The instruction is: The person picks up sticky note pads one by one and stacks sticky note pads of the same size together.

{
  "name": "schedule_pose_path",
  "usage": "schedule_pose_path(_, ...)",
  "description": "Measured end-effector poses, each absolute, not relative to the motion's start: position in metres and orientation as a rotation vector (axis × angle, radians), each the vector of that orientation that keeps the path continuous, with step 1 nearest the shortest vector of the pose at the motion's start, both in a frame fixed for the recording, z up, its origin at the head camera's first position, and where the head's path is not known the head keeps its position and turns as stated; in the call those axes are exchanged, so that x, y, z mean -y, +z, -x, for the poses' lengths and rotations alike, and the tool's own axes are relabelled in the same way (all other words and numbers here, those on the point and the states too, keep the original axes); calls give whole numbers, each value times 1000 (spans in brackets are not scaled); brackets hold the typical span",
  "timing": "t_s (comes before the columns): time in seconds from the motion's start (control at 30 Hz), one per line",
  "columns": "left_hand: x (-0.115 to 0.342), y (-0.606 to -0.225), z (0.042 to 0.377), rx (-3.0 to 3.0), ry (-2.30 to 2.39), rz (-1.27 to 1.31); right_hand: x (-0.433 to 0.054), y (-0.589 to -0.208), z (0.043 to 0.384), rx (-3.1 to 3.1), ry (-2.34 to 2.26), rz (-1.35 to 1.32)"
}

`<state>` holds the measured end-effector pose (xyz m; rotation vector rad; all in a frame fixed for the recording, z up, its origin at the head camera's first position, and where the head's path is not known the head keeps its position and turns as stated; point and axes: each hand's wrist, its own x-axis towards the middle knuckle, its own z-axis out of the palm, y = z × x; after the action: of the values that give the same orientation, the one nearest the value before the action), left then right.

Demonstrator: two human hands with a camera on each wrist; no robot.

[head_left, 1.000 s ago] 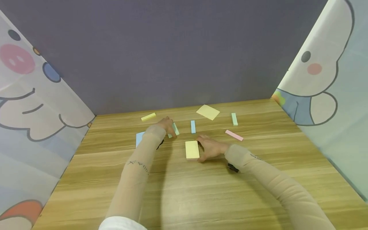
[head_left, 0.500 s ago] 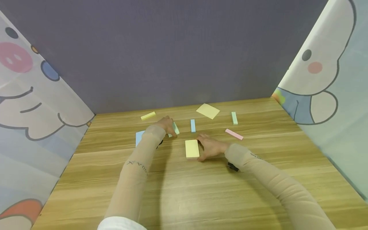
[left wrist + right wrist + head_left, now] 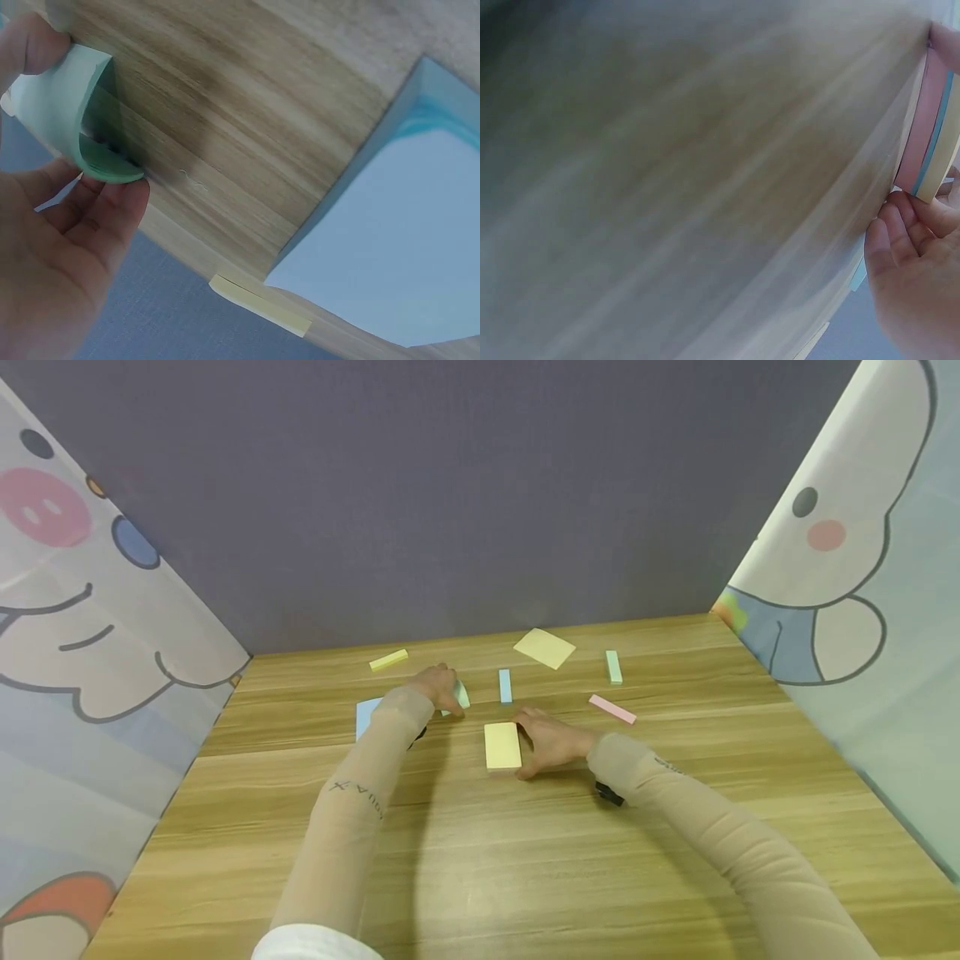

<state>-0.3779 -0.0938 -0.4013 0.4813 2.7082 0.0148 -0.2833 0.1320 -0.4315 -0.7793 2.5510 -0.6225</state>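
Observation:
My left hand (image 3: 441, 687) pinches a pale green sticky note (image 3: 56, 101) between thumb and fingertips. In the left wrist view the note bows into a curve, with a darker green inner side. My right hand (image 3: 551, 743) spans a sticky note stack (image 3: 502, 746) lying on the table, gripping it with the thumb at its near edge and the fingers at its far edge. Seen from the right wrist, this stack (image 3: 930, 120) has pink, blue and yellow layers. A light blue sticky note pad (image 3: 390, 240) lies beside my left hand, partly behind the forearm in the head view.
Thin note strips lie on the wooden table (image 3: 525, 860): yellow (image 3: 388, 660), blue (image 3: 506, 686), green (image 3: 614, 667) and pink (image 3: 612, 709). A yellow square note (image 3: 545, 647) lies near the back. A dark panel (image 3: 480, 502) rises behind, with cartoon-printed sheets at both sides.
The green note in my left hand looks slightly more bent than before. My right hand and the stack stay in place. The head view shifts a little.

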Motion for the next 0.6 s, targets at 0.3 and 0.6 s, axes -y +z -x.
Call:
schedule_pose_path(0.3,92,-400,376,-2708,5,-501,-132,-431,284,-2552,-612,771)
schedule_pose_path(0.6,92,-399,376,-2711,1,-520,-132,-431,284,-2553,-621,771)
